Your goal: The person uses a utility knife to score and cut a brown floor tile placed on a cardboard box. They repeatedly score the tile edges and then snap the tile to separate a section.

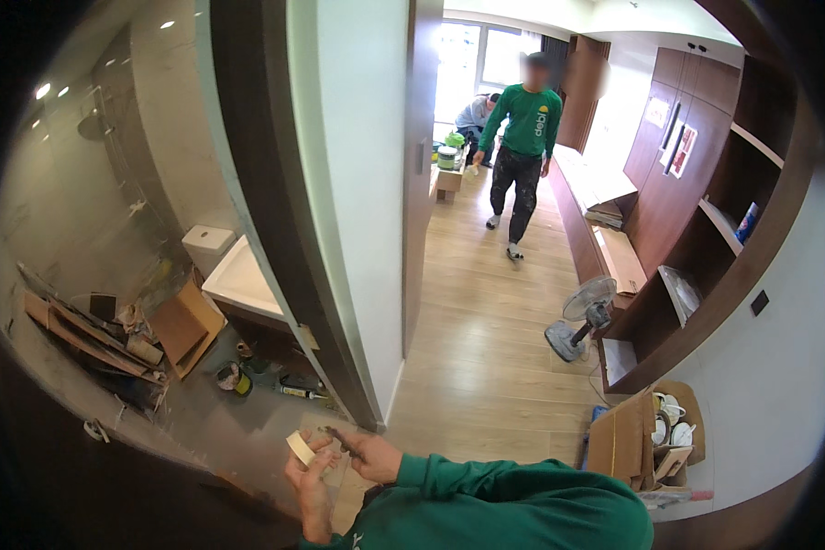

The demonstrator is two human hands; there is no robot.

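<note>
A cream roll that looks like masking tape (300, 448) is held in my left hand (313, 481), its fingers curled around the lower side. Close beside it, my right hand (376, 457) reaches in from the right with closed fingers. A small dark thing (335, 434) shows at those fingertips, too small to name. Both hands are low in the picture, in front of the bathroom doorway's dark frame (275, 183). Green sleeves (467, 477) cover my arms.
A co-worker in green (530, 119) walks on the wood floor (477, 330); another person (475, 112) bends near the window. A grey fan (588, 307) and an open cardboard box (619, 440) stand at right. Left, the bathroom holds a sink (247, 280), leaning boards (92, 335) and a bucket (234, 379).
</note>
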